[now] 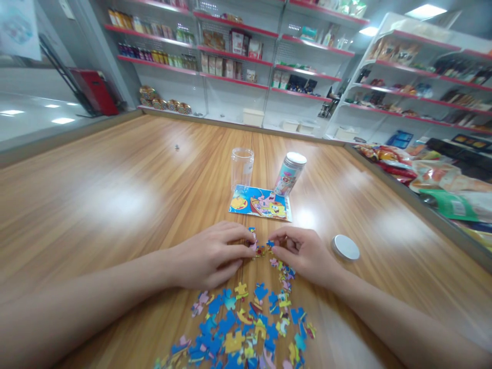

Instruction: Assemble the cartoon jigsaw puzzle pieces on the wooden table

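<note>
Scattered jigsaw pieces [246, 328] lie nearest on the wooden table [115, 195]. Beyond the left hand [211, 256] and right hand [305, 253] sit a picture card [261, 202], printed tube [289, 174] and clear tube [242, 166], with a metal lid [345, 247] beside the right hand. Both hands' fingertips pinch one small joined cluster [261, 251] between them.

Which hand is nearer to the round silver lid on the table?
Right. The right hand is just left of the silver lid, not touching it; the left hand is farther left, beyond the right one. Both pinch puzzle pieces.
</note>
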A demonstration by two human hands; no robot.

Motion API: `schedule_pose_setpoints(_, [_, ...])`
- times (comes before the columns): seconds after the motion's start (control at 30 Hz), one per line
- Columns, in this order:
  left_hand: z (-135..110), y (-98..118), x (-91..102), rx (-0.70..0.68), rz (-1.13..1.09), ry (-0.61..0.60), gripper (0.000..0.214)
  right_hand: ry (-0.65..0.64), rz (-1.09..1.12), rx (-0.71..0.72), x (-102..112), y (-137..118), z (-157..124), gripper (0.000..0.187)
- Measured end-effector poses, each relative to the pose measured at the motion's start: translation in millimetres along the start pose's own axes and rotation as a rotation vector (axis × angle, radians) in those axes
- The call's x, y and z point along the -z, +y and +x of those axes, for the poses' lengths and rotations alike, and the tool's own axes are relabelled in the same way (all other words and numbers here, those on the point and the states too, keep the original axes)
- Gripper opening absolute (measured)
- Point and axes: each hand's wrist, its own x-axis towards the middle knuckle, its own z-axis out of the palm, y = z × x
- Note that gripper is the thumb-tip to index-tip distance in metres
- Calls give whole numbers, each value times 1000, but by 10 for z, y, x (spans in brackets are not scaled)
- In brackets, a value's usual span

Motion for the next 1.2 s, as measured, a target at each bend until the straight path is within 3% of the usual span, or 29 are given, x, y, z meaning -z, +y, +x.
schedule_pose_setpoints(0.27, [-15, -12, -22, 57, 2, -1, 30, 1, -185, 179, 10, -92, 12, 8])
schedule_pose_setpoints(0.57, [-8, -20, -29, 57, -3, 13, 30, 6, -298, 182, 2, -103, 24, 20])
schedule_pose_setpoints(0.73, [-18, -12, -23, 63, -3, -16, 29, -4, -296, 158, -8, -94, 13, 7])
schedule_pose_setpoints(1.03, [-14, -21, -16, 68, -13, -21, 28, 48, -313, 63, -38, -123, 1, 14])
schedule_pose_setpoints(1.2, [-20, -9, -9, 65, -20, -28, 27, 48, -326, 102, -22, -128, -8, 12])
